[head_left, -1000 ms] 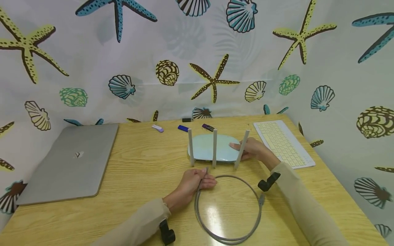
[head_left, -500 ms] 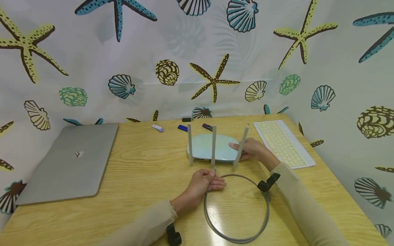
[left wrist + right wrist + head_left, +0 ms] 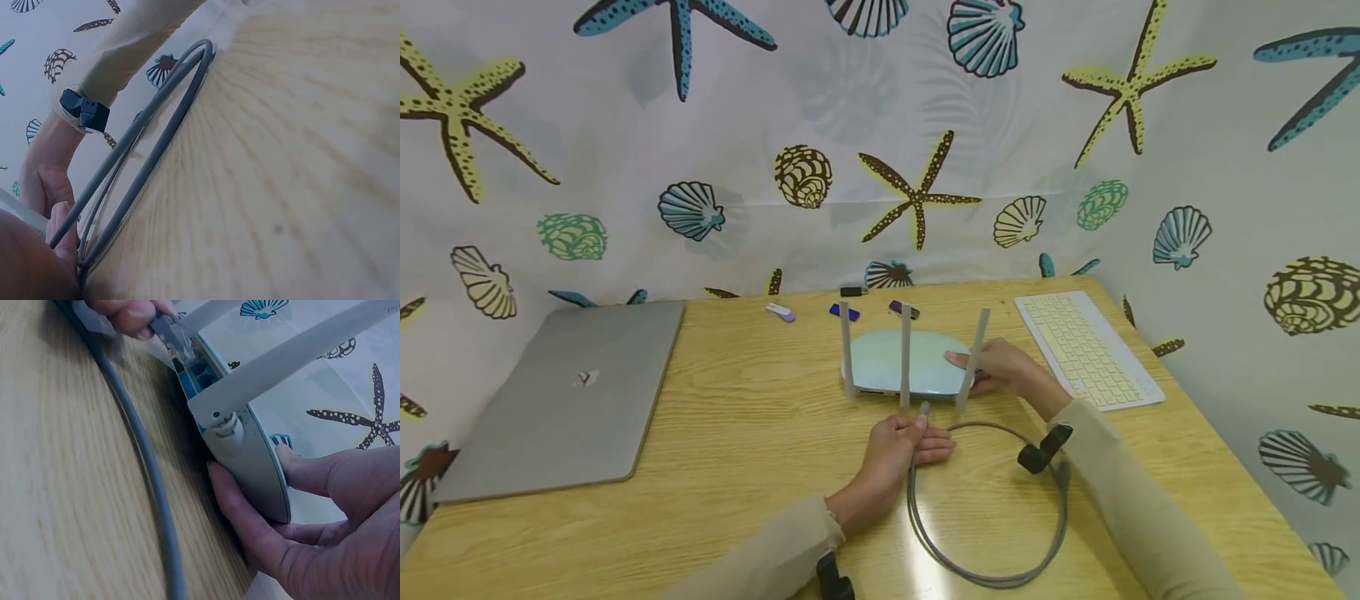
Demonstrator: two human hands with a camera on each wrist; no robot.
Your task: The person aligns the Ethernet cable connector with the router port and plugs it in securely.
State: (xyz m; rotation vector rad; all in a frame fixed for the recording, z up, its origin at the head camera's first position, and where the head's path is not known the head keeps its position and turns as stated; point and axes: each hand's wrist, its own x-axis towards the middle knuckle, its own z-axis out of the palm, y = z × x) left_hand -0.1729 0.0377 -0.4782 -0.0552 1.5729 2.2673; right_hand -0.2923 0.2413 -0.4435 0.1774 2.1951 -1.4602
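Observation:
My right hand (image 3: 1006, 367) grips the right end of a pale white router (image 3: 876, 357), thumb on top and fingers underneath. Three upright antennas stand along the router's near side. My left hand (image 3: 889, 454) pinches a grey Ethernet cable (image 3: 1000, 581) just behind its plug, palm side turned up. In the right wrist view the clear plug (image 3: 174, 336) is right by the router's blue ports (image 3: 201, 374); whether it touches them I cannot tell. The rest of the cable lies in a loop on the table, its other end near my right forearm.
A closed grey laptop (image 3: 561, 400) lies at the left. A white keyboard (image 3: 1086, 350) sits right of the router. Behind it are several USB sticks: a purple-white one (image 3: 780, 312), a blue one (image 3: 845, 312), a dark one (image 3: 904, 309) and a black one (image 3: 853, 292).
My left hand has moved right with the cable plug, bringing it nearer the router, and the cable loop has shifted right. My right hand has slid the router slightly left.

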